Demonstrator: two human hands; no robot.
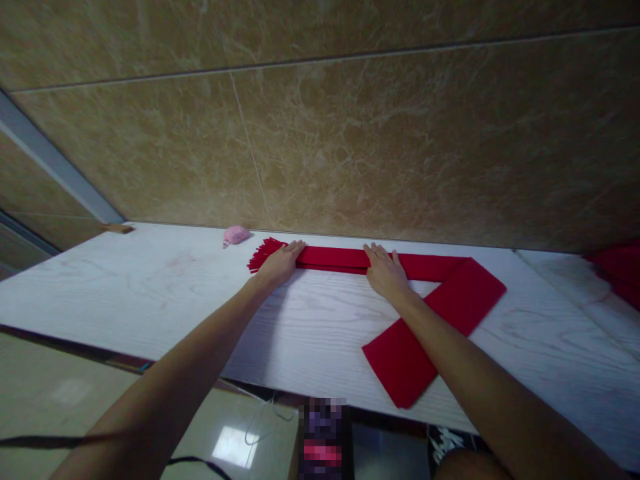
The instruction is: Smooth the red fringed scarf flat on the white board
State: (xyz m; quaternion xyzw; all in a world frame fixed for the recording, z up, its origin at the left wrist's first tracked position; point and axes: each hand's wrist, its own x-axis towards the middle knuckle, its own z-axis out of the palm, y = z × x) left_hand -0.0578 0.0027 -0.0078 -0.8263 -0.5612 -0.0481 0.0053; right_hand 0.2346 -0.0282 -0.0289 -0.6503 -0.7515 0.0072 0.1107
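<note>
A red knitted scarf (415, 293) lies folded on a white wood-grain table (150, 287), running along the far edge and then bending back toward me in a wide band. Its fringed end (263, 254) points left. My left hand (280, 262) rests flat on the scarf just beside the fringe, fingers spread and not gripping. My right hand (385, 270) presses flat on the same scarf, left of the bend. A pink pouch-like object (235, 235) sits behind the fringe, close to the wall.
A beige marble-look wall (350, 127) rises behind the table. More red cloth (617, 270) lies at the far right. A small wooden piece (117, 228) sits at the far left corner. A tiled floor (235, 427) shows below the table's near edge, with a thin cable.
</note>
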